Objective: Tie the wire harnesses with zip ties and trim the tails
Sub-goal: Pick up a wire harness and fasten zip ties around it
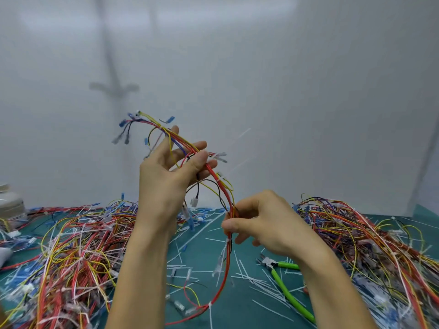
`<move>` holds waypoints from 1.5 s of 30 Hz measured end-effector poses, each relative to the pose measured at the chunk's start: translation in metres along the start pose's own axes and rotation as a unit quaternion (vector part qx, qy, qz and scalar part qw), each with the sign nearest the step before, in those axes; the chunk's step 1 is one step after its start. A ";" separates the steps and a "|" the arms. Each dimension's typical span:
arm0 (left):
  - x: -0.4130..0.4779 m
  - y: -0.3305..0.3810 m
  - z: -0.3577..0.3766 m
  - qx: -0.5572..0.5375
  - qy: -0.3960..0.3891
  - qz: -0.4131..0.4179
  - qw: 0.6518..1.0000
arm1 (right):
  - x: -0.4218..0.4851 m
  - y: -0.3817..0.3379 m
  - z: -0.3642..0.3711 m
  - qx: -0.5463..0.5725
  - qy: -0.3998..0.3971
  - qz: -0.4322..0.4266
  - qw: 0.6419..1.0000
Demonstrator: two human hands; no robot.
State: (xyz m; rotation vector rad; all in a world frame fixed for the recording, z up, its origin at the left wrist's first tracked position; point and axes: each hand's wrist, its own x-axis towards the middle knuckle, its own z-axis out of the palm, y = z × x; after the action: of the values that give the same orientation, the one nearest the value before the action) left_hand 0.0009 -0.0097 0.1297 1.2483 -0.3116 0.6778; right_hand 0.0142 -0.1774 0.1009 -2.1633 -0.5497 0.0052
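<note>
Red, yellow, black and blue wires make up one long wire harness [219, 184], held in the air above a workbench in the middle of the view. The left hand [166, 176] is the higher one. It grips the harness near its upper end, with the thumb pressing the wires against curled fingers. Above that hand the wires fan out into loose ends tipped with blue terminals [123, 122].

The right hand [263, 224] is lower and to the right, apart from the left hand. It pinches the same bundle between thumb and fingertips. Between the two hands the harness bows outward in a curve. Below the right hand it hangs towards the bench and curls back to the left; whether it touches the surface is unclear. A white zip tie [210, 305] circles the bundle at this low bend, and its long untrimmed tail points downward.

A dark green cutting mat [204, 255] covers the bench. Green-handled flush cutters [287, 290] lie on it just under the right wrist, with no hand on them. Thin white zip-tie offcuts [259, 283] are scattered across the mat around the cutters.

The left heap of harnesses [71, 252] is a large tangle of wires filling that side of the bench. The right heap of harnesses [370, 241] fills the other side. A plain white wall [285, 91] stands behind the bench. A pale round container [10, 205] sits at the far left edge, partly cut off.
</note>
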 end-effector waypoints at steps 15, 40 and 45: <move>0.004 -0.014 -0.013 0.404 0.056 -0.117 0.906 | 0.004 -0.003 -0.005 0.172 0.157 -0.102 0.967; -0.007 -0.010 0.025 0.056 -0.042 -0.116 0.991 | -0.002 -0.002 -0.013 0.190 0.113 -0.023 0.975; -0.004 -0.011 0.021 -0.004 0.036 -0.114 0.993 | -0.007 -0.002 -0.016 0.150 -0.003 -0.015 0.989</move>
State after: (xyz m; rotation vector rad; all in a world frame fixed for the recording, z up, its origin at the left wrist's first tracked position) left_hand 0.0076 -0.0325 0.1252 1.2269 -0.1092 0.5230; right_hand 0.0099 -0.1910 0.1108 -1.8635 -0.5468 0.0738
